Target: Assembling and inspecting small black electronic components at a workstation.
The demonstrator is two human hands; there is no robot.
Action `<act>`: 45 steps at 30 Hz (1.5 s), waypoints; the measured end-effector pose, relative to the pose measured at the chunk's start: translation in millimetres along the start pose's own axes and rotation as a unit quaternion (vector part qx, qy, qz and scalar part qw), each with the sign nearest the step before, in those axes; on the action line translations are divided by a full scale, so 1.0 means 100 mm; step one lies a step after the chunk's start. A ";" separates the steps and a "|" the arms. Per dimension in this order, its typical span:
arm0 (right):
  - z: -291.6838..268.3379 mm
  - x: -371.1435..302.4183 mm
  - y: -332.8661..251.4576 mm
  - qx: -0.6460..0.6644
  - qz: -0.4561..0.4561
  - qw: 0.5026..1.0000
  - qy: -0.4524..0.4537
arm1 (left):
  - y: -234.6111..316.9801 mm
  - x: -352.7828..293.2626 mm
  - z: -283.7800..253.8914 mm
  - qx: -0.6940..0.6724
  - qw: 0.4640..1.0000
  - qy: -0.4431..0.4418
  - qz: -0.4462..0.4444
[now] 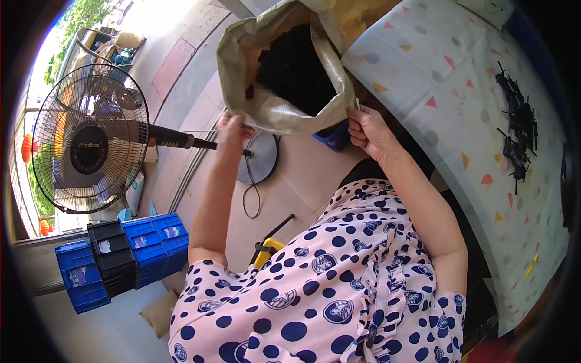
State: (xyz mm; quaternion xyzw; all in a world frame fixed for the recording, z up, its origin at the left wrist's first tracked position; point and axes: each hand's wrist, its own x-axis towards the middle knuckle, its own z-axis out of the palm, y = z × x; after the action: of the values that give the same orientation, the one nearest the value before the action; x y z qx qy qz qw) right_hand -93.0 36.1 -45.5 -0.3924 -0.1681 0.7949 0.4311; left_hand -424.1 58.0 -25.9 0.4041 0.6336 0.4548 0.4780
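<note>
A pale woven sack (284, 121) hangs with its mouth wide, its rim folded outward. Inside lies a heap of small black pieces (296, 69), too dark to make out singly. At the rim's near left side my left hand (235, 127) pinches the sack's edge. My right hand (369, 128) grips the rim's near right corner, fingers curled in, with a small pale tip sticking up by the thumb. Both arms reach forward, away from my body.
To the right, a table with a patterned cloth (448, 78) bears a cluster of black plastic parts (517, 127). A standing fan (91, 145) is at left, its round base (260, 157) on the floor. Blue and black crates (145, 242) are stacked lower left.
</note>
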 end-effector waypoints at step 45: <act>-0.93 -1.51 -0.01 -0.288 -0.327 0.870 0.232 | 0.85 -1.18 3.55 0.178 0.812 -0.385 0.401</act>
State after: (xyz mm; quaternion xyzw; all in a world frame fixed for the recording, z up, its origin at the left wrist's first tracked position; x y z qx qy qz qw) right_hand 27.6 -93.5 -31.3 -0.5950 -0.4033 0.4112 0.5606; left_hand -46.1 36.3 38.0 0.8426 0.2493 0.2923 0.3774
